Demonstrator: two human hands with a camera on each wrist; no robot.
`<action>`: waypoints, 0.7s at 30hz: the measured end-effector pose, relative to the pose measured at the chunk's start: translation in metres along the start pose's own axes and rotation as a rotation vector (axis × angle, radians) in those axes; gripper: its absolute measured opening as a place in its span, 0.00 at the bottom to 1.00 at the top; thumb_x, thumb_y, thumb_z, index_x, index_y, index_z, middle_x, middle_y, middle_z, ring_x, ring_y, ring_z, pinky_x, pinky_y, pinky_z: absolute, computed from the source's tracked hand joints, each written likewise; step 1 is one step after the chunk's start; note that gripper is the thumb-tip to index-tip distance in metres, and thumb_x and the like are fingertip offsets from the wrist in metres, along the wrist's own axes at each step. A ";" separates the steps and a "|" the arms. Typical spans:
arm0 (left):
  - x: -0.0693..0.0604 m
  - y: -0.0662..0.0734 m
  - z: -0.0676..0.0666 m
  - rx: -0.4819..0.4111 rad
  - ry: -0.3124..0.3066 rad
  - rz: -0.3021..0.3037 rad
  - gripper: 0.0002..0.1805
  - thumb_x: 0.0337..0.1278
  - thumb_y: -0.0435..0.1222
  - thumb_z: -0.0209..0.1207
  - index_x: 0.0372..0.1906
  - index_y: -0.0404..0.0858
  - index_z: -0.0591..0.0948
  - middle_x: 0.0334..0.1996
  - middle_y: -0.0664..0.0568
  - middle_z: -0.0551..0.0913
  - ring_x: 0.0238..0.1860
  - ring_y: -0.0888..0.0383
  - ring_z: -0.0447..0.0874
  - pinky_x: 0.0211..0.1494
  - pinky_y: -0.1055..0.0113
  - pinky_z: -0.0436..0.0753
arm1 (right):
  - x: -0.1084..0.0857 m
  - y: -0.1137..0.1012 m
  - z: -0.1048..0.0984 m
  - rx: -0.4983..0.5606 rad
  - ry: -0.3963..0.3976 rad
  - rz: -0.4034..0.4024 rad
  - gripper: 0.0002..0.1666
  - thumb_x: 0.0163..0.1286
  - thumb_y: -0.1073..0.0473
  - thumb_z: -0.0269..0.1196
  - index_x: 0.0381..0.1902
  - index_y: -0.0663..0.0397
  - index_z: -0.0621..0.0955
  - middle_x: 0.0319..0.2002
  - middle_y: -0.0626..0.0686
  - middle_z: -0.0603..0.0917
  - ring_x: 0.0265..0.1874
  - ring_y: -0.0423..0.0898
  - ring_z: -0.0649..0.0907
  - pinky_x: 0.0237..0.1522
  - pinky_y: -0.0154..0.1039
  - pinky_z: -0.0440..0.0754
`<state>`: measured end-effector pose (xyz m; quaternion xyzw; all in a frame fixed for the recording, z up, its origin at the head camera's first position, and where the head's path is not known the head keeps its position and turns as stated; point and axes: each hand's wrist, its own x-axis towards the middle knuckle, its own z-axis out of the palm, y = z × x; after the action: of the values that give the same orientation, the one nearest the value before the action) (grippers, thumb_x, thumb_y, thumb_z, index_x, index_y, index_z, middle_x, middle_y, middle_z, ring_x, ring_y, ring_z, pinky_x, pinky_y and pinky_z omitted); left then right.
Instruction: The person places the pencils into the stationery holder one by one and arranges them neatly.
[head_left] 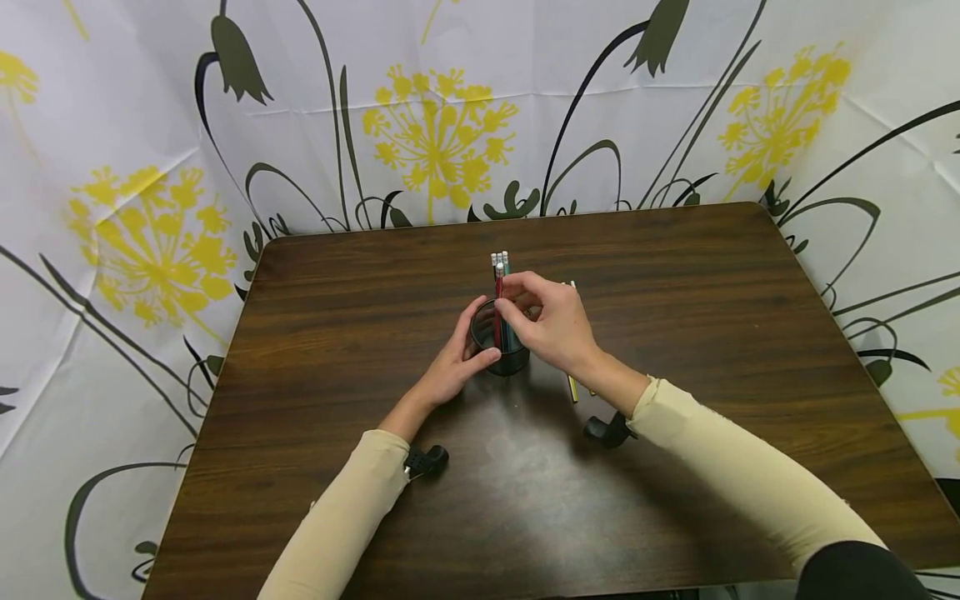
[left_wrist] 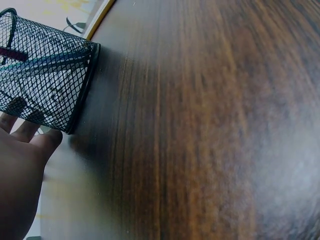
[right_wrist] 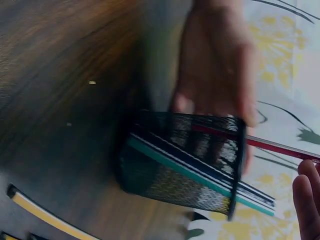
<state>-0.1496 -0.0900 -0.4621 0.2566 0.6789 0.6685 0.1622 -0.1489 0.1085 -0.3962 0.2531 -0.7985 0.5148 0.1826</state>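
Note:
A black mesh pencil cup (head_left: 510,363) stands upright on the table, with my left hand (head_left: 447,367) gripping its left side. In the left wrist view, those fingers (left_wrist: 45,142) touch the mesh near the cup's base. My right hand (head_left: 555,325) pinches a red pencil (head_left: 498,287) near its upper end, above the rim. The right wrist view shows this red pencil (right_wrist: 280,147) reaching part-way down inside the mesh. Other pencils lean in the cup, among them a teal pencil (right_wrist: 175,162) and a dark striped one (right_wrist: 200,162).
A yellow pencil (head_left: 573,389) lies on the dark wooden table (head_left: 360,300) to the right of the cup, partly hidden under my right wrist. More pencil ends show beside it. Behind the table hangs a white floral cloth (head_left: 292,67).

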 end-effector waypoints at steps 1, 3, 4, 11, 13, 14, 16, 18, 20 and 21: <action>0.000 0.000 0.000 0.001 -0.001 -0.002 0.42 0.68 0.25 0.53 0.78 0.41 0.44 0.72 0.34 0.53 0.71 0.36 0.57 0.66 0.36 0.60 | -0.001 0.002 0.002 -0.014 -0.005 0.004 0.12 0.66 0.62 0.66 0.47 0.59 0.83 0.34 0.50 0.87 0.27 0.40 0.85 0.27 0.39 0.82; 0.000 0.000 0.000 -0.001 -0.003 -0.006 0.42 0.68 0.25 0.53 0.78 0.41 0.44 0.73 0.34 0.53 0.71 0.36 0.57 0.67 0.37 0.60 | -0.003 0.005 0.005 -0.041 -0.016 0.016 0.12 0.66 0.63 0.66 0.47 0.59 0.83 0.35 0.51 0.87 0.27 0.40 0.86 0.28 0.38 0.82; 0.000 0.000 0.000 0.000 -0.003 -0.009 0.42 0.68 0.25 0.53 0.78 0.42 0.44 0.73 0.34 0.53 0.71 0.36 0.57 0.67 0.37 0.61 | -0.004 0.006 0.006 -0.056 -0.021 0.026 0.12 0.66 0.63 0.66 0.47 0.58 0.83 0.35 0.51 0.87 0.28 0.40 0.86 0.28 0.38 0.82; -0.001 0.002 0.000 0.017 -0.002 -0.041 0.42 0.69 0.27 0.53 0.78 0.44 0.43 0.73 0.36 0.52 0.71 0.38 0.58 0.67 0.42 0.65 | -0.005 0.012 0.010 -0.125 -0.097 0.111 0.12 0.67 0.59 0.66 0.48 0.54 0.83 0.37 0.48 0.87 0.30 0.40 0.86 0.34 0.37 0.82; -0.001 0.002 0.000 0.022 -0.005 -0.042 0.42 0.69 0.27 0.53 0.78 0.44 0.43 0.73 0.36 0.52 0.70 0.38 0.59 0.66 0.43 0.65 | -0.006 0.014 0.011 -0.133 -0.108 0.122 0.12 0.67 0.59 0.66 0.48 0.54 0.83 0.37 0.49 0.87 0.30 0.41 0.86 0.34 0.38 0.83; 0.000 0.002 0.000 0.022 -0.006 -0.040 0.42 0.69 0.27 0.53 0.78 0.43 0.43 0.73 0.35 0.52 0.70 0.38 0.59 0.66 0.43 0.66 | -0.006 0.015 0.011 -0.135 -0.112 0.128 0.12 0.67 0.60 0.66 0.48 0.54 0.83 0.37 0.49 0.87 0.30 0.42 0.86 0.34 0.39 0.83; 0.000 0.003 0.000 0.025 -0.008 -0.036 0.42 0.69 0.27 0.53 0.78 0.43 0.43 0.73 0.35 0.53 0.70 0.38 0.59 0.66 0.43 0.66 | -0.006 0.017 0.012 -0.139 -0.115 0.136 0.12 0.67 0.60 0.66 0.48 0.55 0.83 0.37 0.49 0.87 0.30 0.43 0.86 0.33 0.40 0.83; 0.000 0.003 0.000 0.023 -0.008 -0.033 0.42 0.69 0.27 0.53 0.78 0.42 0.43 0.73 0.35 0.53 0.70 0.38 0.59 0.66 0.43 0.66 | -0.006 0.019 0.014 -0.142 -0.114 0.142 0.12 0.66 0.61 0.67 0.47 0.56 0.83 0.36 0.50 0.87 0.30 0.43 0.86 0.33 0.40 0.83; -0.001 0.003 0.000 0.017 -0.009 -0.032 0.42 0.69 0.26 0.53 0.78 0.42 0.42 0.73 0.35 0.53 0.71 0.38 0.58 0.66 0.42 0.65 | -0.006 0.019 0.015 -0.149 -0.113 0.150 0.12 0.66 0.60 0.67 0.47 0.56 0.83 0.36 0.50 0.87 0.30 0.43 0.86 0.33 0.41 0.83; -0.001 0.003 0.000 0.015 -0.009 -0.035 0.42 0.69 0.26 0.53 0.78 0.42 0.42 0.73 0.36 0.53 0.71 0.39 0.58 0.66 0.42 0.65 | -0.005 0.020 0.015 -0.156 -0.112 0.155 0.12 0.66 0.60 0.68 0.46 0.55 0.83 0.36 0.50 0.87 0.30 0.43 0.86 0.33 0.40 0.83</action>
<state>-0.1484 -0.0904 -0.4588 0.2489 0.6877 0.6592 0.1750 -0.1571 0.1025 -0.4200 0.2041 -0.8621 0.4489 0.1166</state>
